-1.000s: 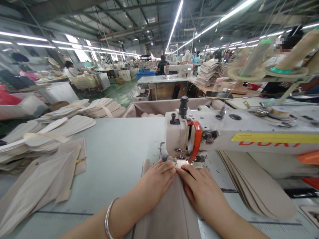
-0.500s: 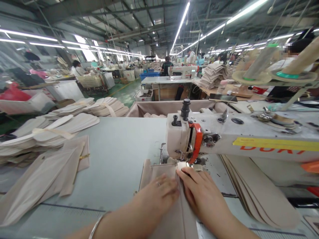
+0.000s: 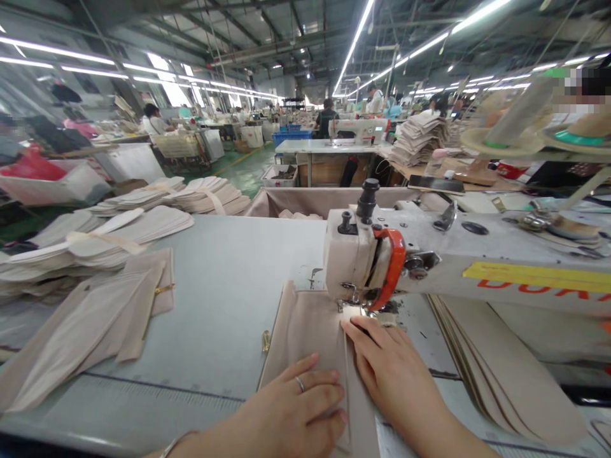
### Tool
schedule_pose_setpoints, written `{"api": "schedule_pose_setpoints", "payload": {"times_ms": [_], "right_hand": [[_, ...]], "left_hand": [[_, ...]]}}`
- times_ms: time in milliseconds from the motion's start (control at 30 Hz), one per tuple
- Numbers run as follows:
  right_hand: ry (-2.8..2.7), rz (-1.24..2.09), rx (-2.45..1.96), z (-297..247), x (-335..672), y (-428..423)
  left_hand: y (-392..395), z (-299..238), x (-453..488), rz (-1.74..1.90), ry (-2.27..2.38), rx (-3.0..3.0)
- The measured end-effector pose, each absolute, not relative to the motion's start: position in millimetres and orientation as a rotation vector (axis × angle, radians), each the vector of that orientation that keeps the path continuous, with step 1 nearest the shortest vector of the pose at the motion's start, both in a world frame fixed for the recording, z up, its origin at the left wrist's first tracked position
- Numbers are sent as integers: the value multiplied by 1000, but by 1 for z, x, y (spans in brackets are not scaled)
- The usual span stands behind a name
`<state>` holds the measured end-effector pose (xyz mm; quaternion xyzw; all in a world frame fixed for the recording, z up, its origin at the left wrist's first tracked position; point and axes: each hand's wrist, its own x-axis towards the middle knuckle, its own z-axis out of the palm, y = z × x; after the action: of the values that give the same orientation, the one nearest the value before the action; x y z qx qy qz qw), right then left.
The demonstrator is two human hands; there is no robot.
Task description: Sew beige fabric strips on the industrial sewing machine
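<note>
A beige fabric piece (image 3: 312,324) lies under the needle area of the sewing machine (image 3: 351,254), a long seam running down it. My left hand (image 3: 305,404), a ring on one finger, rests on this piece with its fingers spread. Close by the presser foot, my right hand (image 3: 389,359) lies on the fabric's right side, fingers stretched forward and thumb side hidden. Its index fingertip touches a small white block (image 3: 352,312) beside the foot. A gold zipper pull (image 3: 266,341) sticks out at the fabric's left edge.
Sewn beige pieces (image 3: 109,312) and tied bundles of panels (image 3: 107,238) sit at the left. More panels (image 3: 510,362) lie right of my right hand, under the machine arm. Behind the table stands a fabric-lined bin (image 3: 267,202). Thread cones (image 3: 522,111) rise at the right.
The fabric has moved forward past the needle area, showing more of its left part. My left hand has slid back toward me and its fingers have spread. My right hand stays near the presser foot.
</note>
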<state>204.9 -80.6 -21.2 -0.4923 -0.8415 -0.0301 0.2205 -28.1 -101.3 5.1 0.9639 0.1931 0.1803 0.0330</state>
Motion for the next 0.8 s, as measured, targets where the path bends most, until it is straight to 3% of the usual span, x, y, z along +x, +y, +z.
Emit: {"api": "schedule_pose_setpoints", "payload": {"times_ms": [400,800], "right_hand": [[-2340,-97,-1365,-21,205,-80],[-2335,-33,-1364,-19,206,-80]], "left_hand": [[-86,30,-27,370,641,2797],[-52,21,-16,357,638,2892]]}}
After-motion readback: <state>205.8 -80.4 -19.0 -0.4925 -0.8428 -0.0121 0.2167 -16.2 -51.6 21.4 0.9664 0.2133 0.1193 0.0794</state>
